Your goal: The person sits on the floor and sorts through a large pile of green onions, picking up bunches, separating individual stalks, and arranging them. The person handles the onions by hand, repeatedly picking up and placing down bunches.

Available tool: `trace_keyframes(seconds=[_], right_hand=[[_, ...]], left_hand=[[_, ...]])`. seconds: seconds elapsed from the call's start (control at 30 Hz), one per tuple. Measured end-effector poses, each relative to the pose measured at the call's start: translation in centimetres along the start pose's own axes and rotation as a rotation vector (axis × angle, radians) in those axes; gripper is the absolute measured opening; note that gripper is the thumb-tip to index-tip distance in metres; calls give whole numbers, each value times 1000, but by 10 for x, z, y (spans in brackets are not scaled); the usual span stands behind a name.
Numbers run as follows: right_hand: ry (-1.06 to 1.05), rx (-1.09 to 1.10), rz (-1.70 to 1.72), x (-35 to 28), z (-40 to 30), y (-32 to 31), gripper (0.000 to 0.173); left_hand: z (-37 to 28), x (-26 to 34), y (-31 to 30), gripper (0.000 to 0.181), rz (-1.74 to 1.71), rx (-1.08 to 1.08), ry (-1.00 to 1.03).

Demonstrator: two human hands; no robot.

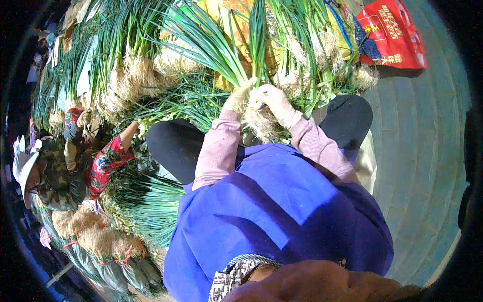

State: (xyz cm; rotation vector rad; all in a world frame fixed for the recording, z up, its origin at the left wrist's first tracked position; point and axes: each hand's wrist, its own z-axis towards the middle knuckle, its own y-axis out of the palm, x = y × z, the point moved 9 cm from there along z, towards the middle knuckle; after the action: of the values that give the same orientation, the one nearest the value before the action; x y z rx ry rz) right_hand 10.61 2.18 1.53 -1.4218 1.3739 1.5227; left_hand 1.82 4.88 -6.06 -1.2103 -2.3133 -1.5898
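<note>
Both of my hands wear pale gloves and meet in front of my blue apron. My left hand [241, 96] is closed around a bunch of green onions [230, 62], whose long green leaves fan up and to the left. My right hand [272, 99] is bent against the white stalks of the bunch, its fingers near the stem bases; what exactly they pinch is hidden. Stringy pale roots [262, 122] hang below both hands. Loose green leaves [188, 100] lie around and under my left hand.
Rooted onion bunches [137, 73] stand along the far side. A red printed bag [392, 34] lies at the upper right on the greenish floor [411, 151]. At the left, a co-worker in a white hat [26, 166] reaches toward the leaves. Tied bundles [109, 241] lie lower left.
</note>
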Motion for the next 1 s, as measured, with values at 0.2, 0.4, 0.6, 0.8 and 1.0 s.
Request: trace_keyframes(seconds=[0.2, 0.4, 0.6, 0.8, 1.0], right_hand=[[135, -96, 131, -63, -46, 8, 24], [-128, 71, 362, -165, -78, -78, 25], [-227, 537, -1328, -120, -13, -120, 37], [69, 172, -1035, 10, 113, -70, 55], [150, 402, -25, 25, 89, -80, 11]], left_hand=[[13, -8, -17, 25, -31, -48, -87], [28, -4, -54, 31, 49, -1, 52], [17, 5, -24, 30, 95, -42, 198], [16, -3, -16, 28, 81, -2, 192], [22, -20, -35, 29, 20, 22, 31]])
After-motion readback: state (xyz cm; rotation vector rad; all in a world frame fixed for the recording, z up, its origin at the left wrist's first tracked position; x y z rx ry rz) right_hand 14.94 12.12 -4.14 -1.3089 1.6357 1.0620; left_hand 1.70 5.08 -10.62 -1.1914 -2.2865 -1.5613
